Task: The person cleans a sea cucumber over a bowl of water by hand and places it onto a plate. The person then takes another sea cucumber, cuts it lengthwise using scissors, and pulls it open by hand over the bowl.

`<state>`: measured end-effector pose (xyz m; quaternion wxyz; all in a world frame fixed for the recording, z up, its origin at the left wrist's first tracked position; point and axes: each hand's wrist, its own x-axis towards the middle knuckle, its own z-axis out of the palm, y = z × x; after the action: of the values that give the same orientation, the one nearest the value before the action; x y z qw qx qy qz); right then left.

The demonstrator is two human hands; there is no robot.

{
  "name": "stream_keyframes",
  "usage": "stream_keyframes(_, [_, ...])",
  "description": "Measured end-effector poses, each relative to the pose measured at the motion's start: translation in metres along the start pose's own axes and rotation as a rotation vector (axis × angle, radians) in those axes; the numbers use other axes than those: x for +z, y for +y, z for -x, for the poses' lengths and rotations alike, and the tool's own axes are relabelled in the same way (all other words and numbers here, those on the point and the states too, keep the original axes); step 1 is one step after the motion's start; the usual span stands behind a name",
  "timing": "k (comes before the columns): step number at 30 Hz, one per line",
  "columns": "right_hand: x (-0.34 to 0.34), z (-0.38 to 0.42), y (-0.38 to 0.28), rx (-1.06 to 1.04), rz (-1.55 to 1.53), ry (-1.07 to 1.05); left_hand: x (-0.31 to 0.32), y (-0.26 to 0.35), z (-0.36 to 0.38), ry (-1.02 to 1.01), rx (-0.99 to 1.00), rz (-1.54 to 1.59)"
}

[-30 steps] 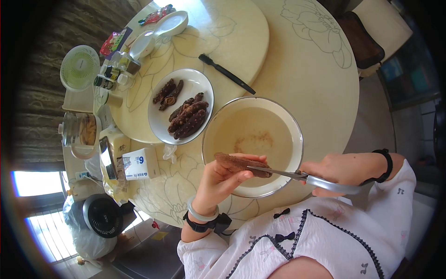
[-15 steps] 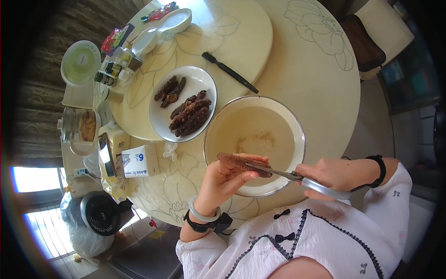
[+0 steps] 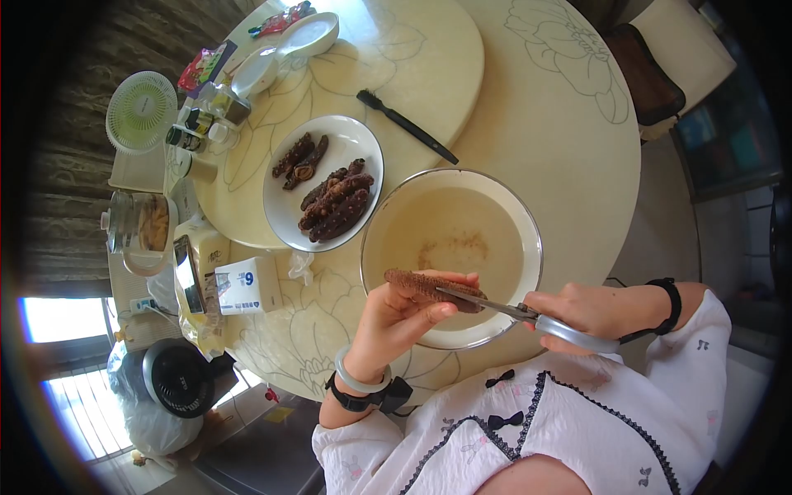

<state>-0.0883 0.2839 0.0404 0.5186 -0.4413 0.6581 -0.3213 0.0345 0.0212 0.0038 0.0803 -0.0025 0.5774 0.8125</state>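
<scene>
My left hand (image 3: 400, 318) grips a brown, bumpy sea cucumber (image 3: 417, 285) between thumb and fingers, over the near side of a white basin (image 3: 535, 239). In my right hand (image 3: 569, 312) is a pair of scissors (image 3: 573, 332) with grey handles. Their blades point left and lie against the sea cucumber, near its right end. Cloudy, yellowish water with brown bits fills the lower part of the basin. Beyond it, a white plate (image 3: 285, 216) carries several dark sea cucumbers (image 3: 334, 202).
A black brush (image 3: 408, 128) lies behind the basin on the table. To the left stand a tissue pack (image 3: 247, 285), a glass pot (image 3: 142, 223), small jars (image 3: 186, 139) and a green basket (image 3: 142, 113). White dishes (image 3: 309, 35) sit at the back, and a black fan (image 3: 177, 378) is at lower left.
Both hands stay almost in place, the scissor blades still against the sea cucumber. The sea cucumber's right end shows slightly farther right; the view has shifted a little.
</scene>
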Motion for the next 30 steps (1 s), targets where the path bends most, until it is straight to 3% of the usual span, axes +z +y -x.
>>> stream_keyframes(8, [-0.003,0.003,0.003,0.016,-0.027,-0.005,0.0,-0.002,-0.002,0.04,0.041,0.238])
stream_keyframes(20, [-0.02,0.011,-0.008,0.126,-0.061,-0.171,-0.005,-0.002,-0.002,0.034,0.049,0.229])
stream_keyframes(24, [-0.018,0.007,-0.013,0.202,-0.036,-0.164,0.0,-0.001,-0.002,0.035,0.033,0.077])
stream_keyframes(30, [-0.005,0.004,-0.006,0.093,0.023,-0.057,0.0,-0.005,0.0,0.014,0.077,0.064])
